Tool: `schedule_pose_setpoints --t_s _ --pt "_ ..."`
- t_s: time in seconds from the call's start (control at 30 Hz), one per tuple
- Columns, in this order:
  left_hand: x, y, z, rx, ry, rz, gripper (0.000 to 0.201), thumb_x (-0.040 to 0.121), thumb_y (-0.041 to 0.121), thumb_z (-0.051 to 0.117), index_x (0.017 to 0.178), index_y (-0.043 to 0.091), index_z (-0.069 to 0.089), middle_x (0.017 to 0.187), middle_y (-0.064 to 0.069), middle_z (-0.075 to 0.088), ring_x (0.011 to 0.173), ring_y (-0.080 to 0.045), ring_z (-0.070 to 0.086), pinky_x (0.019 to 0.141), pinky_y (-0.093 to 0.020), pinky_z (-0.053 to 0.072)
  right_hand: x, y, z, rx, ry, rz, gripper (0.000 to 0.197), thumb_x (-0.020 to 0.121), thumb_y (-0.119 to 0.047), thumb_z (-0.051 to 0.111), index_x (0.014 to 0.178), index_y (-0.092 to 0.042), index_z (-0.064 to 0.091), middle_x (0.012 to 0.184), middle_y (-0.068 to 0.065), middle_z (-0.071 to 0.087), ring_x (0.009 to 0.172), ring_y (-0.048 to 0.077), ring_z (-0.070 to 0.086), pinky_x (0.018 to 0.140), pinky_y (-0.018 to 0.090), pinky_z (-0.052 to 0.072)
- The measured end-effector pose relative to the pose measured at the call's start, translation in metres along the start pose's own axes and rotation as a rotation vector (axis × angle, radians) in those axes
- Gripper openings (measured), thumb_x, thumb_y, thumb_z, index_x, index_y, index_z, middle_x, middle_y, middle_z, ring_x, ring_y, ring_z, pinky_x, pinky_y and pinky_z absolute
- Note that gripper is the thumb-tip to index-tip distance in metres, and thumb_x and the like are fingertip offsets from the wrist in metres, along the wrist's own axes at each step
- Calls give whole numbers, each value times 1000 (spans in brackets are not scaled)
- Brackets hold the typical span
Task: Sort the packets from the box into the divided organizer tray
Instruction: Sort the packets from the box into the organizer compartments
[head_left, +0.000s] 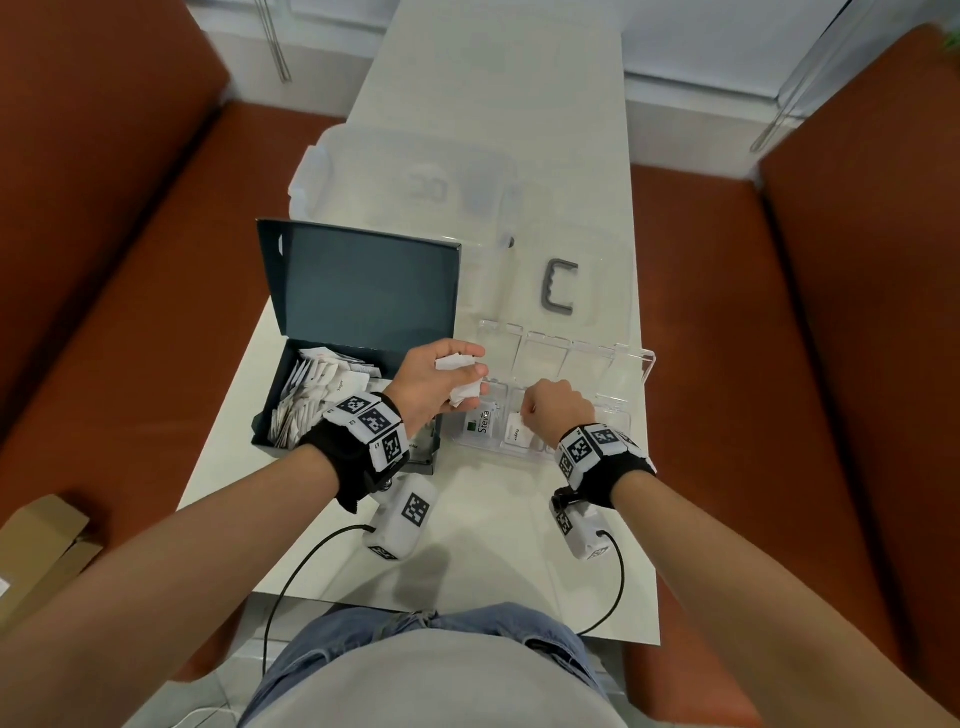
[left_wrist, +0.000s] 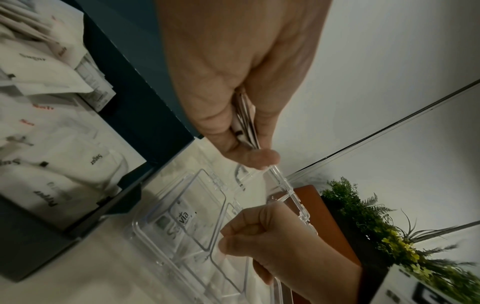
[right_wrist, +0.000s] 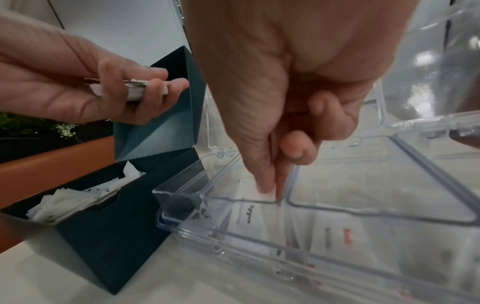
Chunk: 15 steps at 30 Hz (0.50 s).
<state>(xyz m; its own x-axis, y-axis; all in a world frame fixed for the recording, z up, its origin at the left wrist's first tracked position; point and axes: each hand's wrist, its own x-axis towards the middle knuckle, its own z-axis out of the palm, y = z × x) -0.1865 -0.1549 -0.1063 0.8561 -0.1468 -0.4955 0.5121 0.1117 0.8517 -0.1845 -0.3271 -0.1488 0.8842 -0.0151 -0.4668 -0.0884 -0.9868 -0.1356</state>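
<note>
A dark box (head_left: 363, 291) stands open at the left with several white packets (head_left: 322, 395) inside. My left hand (head_left: 467, 376) grips a small bunch of packets (head_left: 457, 364) just above the clear divided tray (head_left: 618, 415), at its left end. In the left wrist view the bunch (left_wrist: 244, 119) sits edge-on between thumb and fingers. My right hand (right_wrist: 272, 189) reaches down into a near compartment, thumb and forefinger pinching the top edge of a Pepper packet (right_wrist: 249, 214). A Stevia packet (head_left: 480, 421) lies in the compartment to its left. A red-lettered packet (right_wrist: 345, 234) lies to its right.
The tray's clear lid (head_left: 571, 353) stands open at the back. Behind it lie a grey handle (head_left: 558, 286) and a large clear storage container (head_left: 405, 182). Orange benches flank the narrow table, with a cardboard box (head_left: 36, 540) on the left one. Cables hang off the table's near edge.
</note>
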Motion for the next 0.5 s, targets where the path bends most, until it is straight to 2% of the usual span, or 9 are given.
schedule_pose_setpoints --t_s 0.1,0.2,0.37,0.5 --pt "0 -1 -1 -6 2 -2 25 88 1 66 112 5 64 95 -11 66 74 -19 68 53 -21 53 3 4 -1 -50 -36 -44 31 91 -7 52 115 -20 66 112 10 63 99 33 63 80 36 51" --pt "0 -1 -1 -6 4 -4 26 88 1 67 113 5 64 97 -12 66 74 -18 68 53 -21 53 5 7 -1 -105 -58 -72 36 91 -7 55 123 -22 62 119 10 60 105 32 62 84 37 51" --pt "-1 0 0 3 6 -10 27 87 2 68 113 6 64 100 -13 65 77 -19 68 54 -21 53 7 7 4 -177 -106 -90 34 91 -15 61 125 -17 58 116 7 61 103 30 63 85 39 52" --pt "-2 0 -2 -8 3 -8 27 88 1 66 115 4 63 100 -13 65 78 -20 68 53 -20 53 7 6 5 -130 -133 -85 43 88 -23 67 130 -21 56 122 5 61 108 28 62 89 41 52"
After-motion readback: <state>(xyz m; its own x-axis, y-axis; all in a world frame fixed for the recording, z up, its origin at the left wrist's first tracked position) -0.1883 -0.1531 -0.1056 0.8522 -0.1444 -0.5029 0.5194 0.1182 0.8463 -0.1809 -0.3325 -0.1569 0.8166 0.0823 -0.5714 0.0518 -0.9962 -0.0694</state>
